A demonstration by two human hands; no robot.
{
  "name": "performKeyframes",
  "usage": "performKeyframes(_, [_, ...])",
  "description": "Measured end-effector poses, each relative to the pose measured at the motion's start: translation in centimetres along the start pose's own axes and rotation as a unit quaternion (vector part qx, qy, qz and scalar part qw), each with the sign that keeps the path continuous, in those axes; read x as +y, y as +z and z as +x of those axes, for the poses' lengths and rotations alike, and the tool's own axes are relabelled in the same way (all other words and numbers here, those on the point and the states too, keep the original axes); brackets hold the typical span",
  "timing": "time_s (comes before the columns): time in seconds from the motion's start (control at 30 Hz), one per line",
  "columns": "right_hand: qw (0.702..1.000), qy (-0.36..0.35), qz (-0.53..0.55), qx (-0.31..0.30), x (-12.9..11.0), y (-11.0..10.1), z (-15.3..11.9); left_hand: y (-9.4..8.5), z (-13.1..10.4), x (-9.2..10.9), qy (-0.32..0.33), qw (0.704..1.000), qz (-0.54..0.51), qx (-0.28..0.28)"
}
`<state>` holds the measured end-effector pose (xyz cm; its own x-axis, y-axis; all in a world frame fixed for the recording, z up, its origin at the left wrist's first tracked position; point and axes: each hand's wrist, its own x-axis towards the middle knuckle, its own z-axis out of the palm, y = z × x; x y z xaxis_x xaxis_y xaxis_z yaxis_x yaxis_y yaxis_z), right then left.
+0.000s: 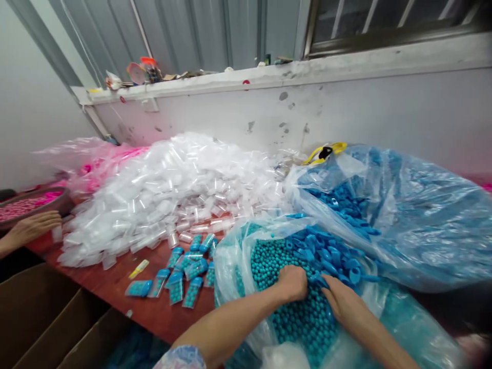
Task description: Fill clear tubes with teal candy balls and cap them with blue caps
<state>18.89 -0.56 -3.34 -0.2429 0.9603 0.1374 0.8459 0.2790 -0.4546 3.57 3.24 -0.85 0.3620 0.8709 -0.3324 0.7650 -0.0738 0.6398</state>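
Note:
Over a plastic bag [234,256] of teal beads [307,328], my left hand [292,283] is closed in a fist at the beads; what it holds, if anything, is hidden. Just to its right, my right hand [340,297] has its thumb and fingers pressed on a blue plastic piece [317,279]. Loose blue caps [330,251] lie on the beads behind both hands. Left of the bag, several small clear containers filled with teal beads and topped in blue [176,288] lie on the red table [161,320].
Clear empty containers [192,174] form a large heap behind. A bag of blue parts [430,215] fills the right. At far left, another person's hand [36,225] is beside a bowl of pink beads [23,207]. Cardboard boxes [42,318] stand below the table edge.

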Motion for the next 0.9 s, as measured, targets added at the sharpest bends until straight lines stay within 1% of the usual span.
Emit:
performKeyframes(0.07, [0.998, 0.024, 0.056, -0.02, -0.5, -0.9, 0.2, -0.1, 0.5, -0.2, -0.003, 0.997, -0.082, -0.014])
performKeyframes(0.13, [0.989, 0.057, 0.128, -0.046, -1.0, -1.8, 0.2, -0.4, 0.4, -0.7, 0.011, 0.984, -0.176, -0.032])
performKeyframes(0.2, [0.972, 0.094, 0.203, -0.067, -1.4, -2.4, 0.2, -0.7, 0.0, -1.2, 0.033, 0.962, -0.265, -0.047])
performKeyframes(0.27, [0.949, 0.13, 0.278, -0.078, -1.6, -2.6, 0.3, -1.0, -0.5, -1.7, 0.046, 0.938, -0.338, -0.058])
performKeyframes(0.37, [0.913, 0.164, 0.364, -0.087, -1.7, -2.6, 0.8, -1.6, -1.1, -2.3, 0.042, 0.912, -0.405, -0.053])
performKeyframes(0.43, [0.906, 0.158, 0.383, -0.084, -2.1, -2.7, 1.1, -2.0, -1.5, -2.6, 0.032, 0.904, -0.425, -0.034])
performKeyframes(0.5, [0.917, 0.136, 0.368, -0.067, -2.9, -2.9, 1.3, -2.3, -1.7, -2.8, 0.029, 0.902, -0.431, -0.012])
performKeyframes(0.6, [0.945, 0.09, 0.315, -0.011, -4.2, -3.1, 1.5, -2.6, -2.1, -2.6, 0.042, 0.906, -0.422, 0.016])
performKeyframes(0.67, [0.961, 0.044, 0.273, 0.023, -4.9, -3.2, 1.5, -2.7, -2.3, -2.3, 0.052, 0.903, -0.425, 0.015])
performKeyframes(0.7, [0.967, 0.02, 0.25, 0.031, -5.1, -3.2, 1.5, -2.8, -2.5, -2.1, 0.052, 0.9, -0.434, 0.008])
performKeyframes(0.8, [0.982, -0.033, 0.183, 0.022, -5.3, -3.4, 1.4, -3.0, -3.0, -1.9, 0.025, 0.887, -0.461, -0.006])
performKeyframes(0.9, [0.992, -0.055, 0.111, -0.024, -4.9, -4.2, 1.0, -3.4, -3.5, -2.4, -0.003, 0.889, -0.457, 0.004])
